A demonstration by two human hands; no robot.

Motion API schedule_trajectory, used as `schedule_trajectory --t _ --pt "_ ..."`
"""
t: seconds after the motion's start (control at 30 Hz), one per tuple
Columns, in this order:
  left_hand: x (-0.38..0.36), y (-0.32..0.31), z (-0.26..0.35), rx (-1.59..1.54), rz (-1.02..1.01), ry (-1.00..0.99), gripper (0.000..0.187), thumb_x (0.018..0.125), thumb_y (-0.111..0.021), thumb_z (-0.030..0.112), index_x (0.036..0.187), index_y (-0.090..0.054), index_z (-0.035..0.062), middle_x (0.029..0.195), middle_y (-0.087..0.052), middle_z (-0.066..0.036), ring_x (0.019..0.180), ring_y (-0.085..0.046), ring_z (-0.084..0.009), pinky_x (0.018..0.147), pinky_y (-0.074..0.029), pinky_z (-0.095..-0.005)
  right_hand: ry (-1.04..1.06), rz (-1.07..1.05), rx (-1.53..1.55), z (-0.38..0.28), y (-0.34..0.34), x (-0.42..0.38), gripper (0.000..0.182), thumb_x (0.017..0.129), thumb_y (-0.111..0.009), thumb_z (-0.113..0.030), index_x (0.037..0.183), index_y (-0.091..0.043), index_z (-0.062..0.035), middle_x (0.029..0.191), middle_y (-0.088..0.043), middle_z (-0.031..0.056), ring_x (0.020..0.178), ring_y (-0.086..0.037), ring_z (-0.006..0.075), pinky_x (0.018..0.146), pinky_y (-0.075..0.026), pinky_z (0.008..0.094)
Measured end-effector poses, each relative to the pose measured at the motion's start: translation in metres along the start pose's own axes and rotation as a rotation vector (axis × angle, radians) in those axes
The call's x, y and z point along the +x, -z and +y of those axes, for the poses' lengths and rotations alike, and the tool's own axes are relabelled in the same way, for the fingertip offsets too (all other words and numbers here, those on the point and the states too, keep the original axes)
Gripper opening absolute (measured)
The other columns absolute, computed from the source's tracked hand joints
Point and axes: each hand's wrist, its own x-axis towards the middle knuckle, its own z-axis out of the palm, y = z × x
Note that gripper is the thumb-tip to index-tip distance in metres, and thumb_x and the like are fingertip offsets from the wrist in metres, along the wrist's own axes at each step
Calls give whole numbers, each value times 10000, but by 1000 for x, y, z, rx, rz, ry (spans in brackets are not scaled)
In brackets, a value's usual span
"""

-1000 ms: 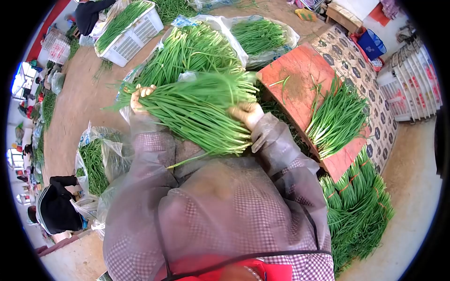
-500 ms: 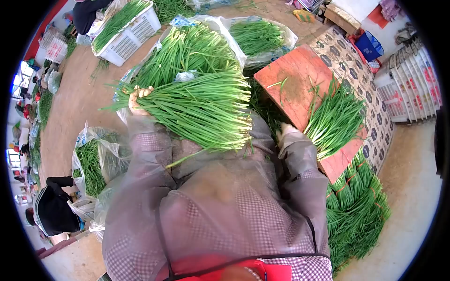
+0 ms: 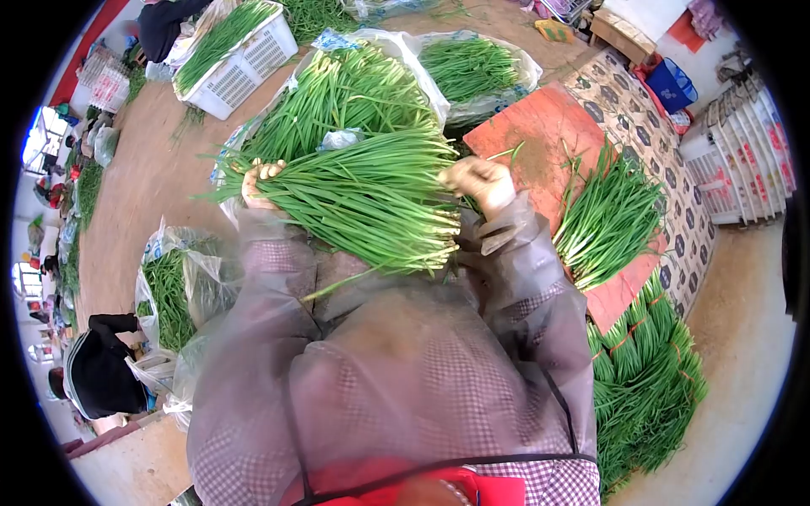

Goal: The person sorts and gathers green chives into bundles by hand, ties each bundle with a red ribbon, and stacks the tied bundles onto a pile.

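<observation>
A large bunch of garlic chives (image 3: 371, 198) lies across my lap, its pale cut ends to the right. My left hand (image 3: 263, 184) is wrapped round the leafy end of this bunch. At the pale ends, my right hand (image 3: 483, 184) is closed, thumb and fingers pressed together; what they hold, if anything, is too small and blurred to make out. Behind the bunch stands an open plastic bag (image 3: 426, 80) full of more chives. To the right, a smaller pile of chives (image 3: 609, 223) rests on a red board (image 3: 527, 126).
Tied chive bundles (image 3: 645, 388) are stacked below the board at right. Another bag of chives (image 3: 173, 295) stands at left, near a person in dark clothing (image 3: 105, 371). A white crate (image 3: 245, 72) of chives is at the back left. White crates (image 3: 742, 160) lean at far right.
My right hand has come up from low beside the red board to the pale ends of the bunch. My left hand keeps its grip. The view has shifted slightly.
</observation>
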Motion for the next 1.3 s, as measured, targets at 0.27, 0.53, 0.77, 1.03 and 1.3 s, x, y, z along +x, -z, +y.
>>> schedule_trajectory --t 0.27,0.53,0.77,1.03,1.3 --pt "-4 -18 -7 25 68 -14 252 889 -491 182 658 -441 94 607 -447 -16 661 -482 -188 903 -404 -357 243 -471 -898 5 -46 25 476 789 -613 -225 1246 -546 -108 1147 -588 163 1045 -575 319 903 -459 379" --pt "3 -18 -7 2 28 -56 128 828 -478 108 936 -461 41 628 -435 -12 608 -471 -190 812 -431 -398 198 -392 -1007 23 -39 14 250 894 -505 -283 950 -591 -55 874 -615 195 837 -593 380 724 -479 458" --pt "11 7 -7 3 77 -96 91 800 -460 125 733 -468 63 600 -447 -22 605 -472 -202 833 -434 -420 -190 -255 -1279 38 41 -68 214 874 -534 -239 948 -611 -54 837 -625 199 818 -611 381 717 -480 457" --pt "16 13 -3 -33 19 -22 111 805 -461 110 700 -447 76 596 -433 -22 598 -448 -198 868 -418 -417 -70 -45 -653 85 73 -75 480 954 -455 -378 1282 -505 -32 1129 -627 117 878 -635 229 773 -482 325" --pt "11 2 -2 32 56 -27 211 837 -461 141 633 -415 107 598 -416 -11 602 -430 -184 921 -392 -417 -160 -40 -274 77 0 -16 350 875 -604 -288 1024 -663 24 905 -691 132 837 -638 185 781 -486 317"
